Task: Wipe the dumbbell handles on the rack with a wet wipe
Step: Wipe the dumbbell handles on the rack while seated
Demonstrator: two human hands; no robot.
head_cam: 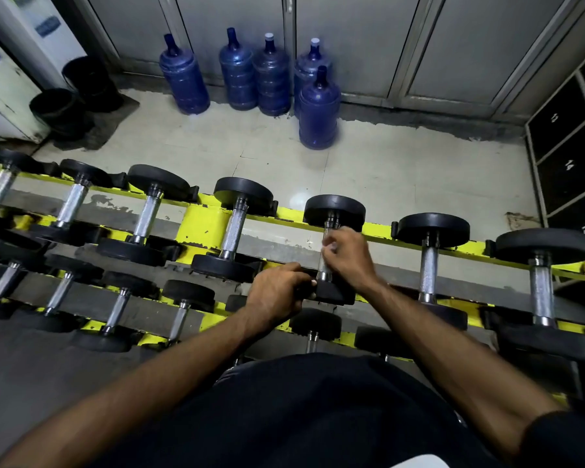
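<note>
A yellow rack [203, 219] holds rows of black dumbbells with chrome handles. On the upper row, my right hand [348, 256] wraps around the handle [326, 231] of the fifth dumbbell from the left, with a pale wet wipe [331, 246] pinched against the metal; the hand is blurred. That dumbbell's far head [335, 209] is in plain sight. My left hand [277, 295] grips its near head [335, 292] from the left side. Most of the handle is hidden under my right fingers.
Neighbouring dumbbells stand at the left [233, 228] and right [429, 261] of the held one. A lower row [179, 315] lies closer to me. Several blue water jugs [318, 109] stand on the floor beyond the rack. Numbered lockers [568, 153] line the right.
</note>
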